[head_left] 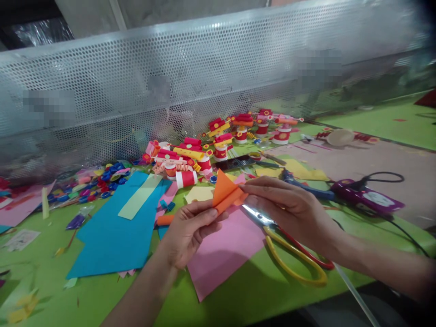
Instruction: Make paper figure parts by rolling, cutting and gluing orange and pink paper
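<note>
"What's hidden?"
"Part of the scissors (263, 220), behind the right hand (296, 209)."
"And the orange paper (224, 193)?"
"Folded, creased, pointed; its fingers and the left hand's (189, 231) pinch it above the smooth pink sheet (223, 256), toward the desk's (259, 290) near edge."

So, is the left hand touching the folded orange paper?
Touching. The head view shows the left hand gripping the folded orange paper at its lower left end, with no gap between them.
</note>
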`<state>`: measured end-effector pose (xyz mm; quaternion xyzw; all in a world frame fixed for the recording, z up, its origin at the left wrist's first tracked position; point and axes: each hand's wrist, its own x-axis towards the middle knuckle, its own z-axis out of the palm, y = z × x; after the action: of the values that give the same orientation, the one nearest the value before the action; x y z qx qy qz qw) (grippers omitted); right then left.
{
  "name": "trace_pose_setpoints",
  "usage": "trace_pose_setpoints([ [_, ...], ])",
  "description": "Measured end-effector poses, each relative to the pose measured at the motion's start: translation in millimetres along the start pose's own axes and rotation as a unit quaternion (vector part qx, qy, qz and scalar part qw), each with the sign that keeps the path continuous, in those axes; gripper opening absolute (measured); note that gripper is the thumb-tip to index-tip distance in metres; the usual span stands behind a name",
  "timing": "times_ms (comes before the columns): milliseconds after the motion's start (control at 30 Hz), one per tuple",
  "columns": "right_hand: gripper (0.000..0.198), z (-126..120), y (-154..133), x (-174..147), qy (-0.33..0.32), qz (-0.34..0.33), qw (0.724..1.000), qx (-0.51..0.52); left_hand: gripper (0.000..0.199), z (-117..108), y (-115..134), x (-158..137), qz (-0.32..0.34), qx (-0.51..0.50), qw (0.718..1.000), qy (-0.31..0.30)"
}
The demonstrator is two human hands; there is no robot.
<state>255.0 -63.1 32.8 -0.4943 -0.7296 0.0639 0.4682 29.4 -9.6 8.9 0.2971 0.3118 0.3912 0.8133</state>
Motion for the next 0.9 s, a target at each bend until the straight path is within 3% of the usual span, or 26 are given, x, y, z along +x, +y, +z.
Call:
trace_pose_setpoints([
  [267,0.025,0.5,-1.3,0.4,-0.004,-0.031,0.999,-0.019,0.019,1.7,1.8,-1.0,0.002,0.008,1.000,-0.002],
  [400,0.022,-2.1,3.2,3.6,-0.020,0.058,0.998,0.027,0.019,1.0,1.3,-0.7,-0.005,0.008,1.000,-0.004],
  [533,0.047,-4.0,9.5,5.0,-0.096,0.151,0.975,0.136,0.019,-0.1,-0.4,0.1,-0.018,0.010,1.000,-0.020],
  [900,0.029,-1.3,12.8,5.5,-0.122,0.179,0.958,0.188,0.018,-2.0,-1.4,-0.9,-0.042,0.029,0.997,-0.057],
])
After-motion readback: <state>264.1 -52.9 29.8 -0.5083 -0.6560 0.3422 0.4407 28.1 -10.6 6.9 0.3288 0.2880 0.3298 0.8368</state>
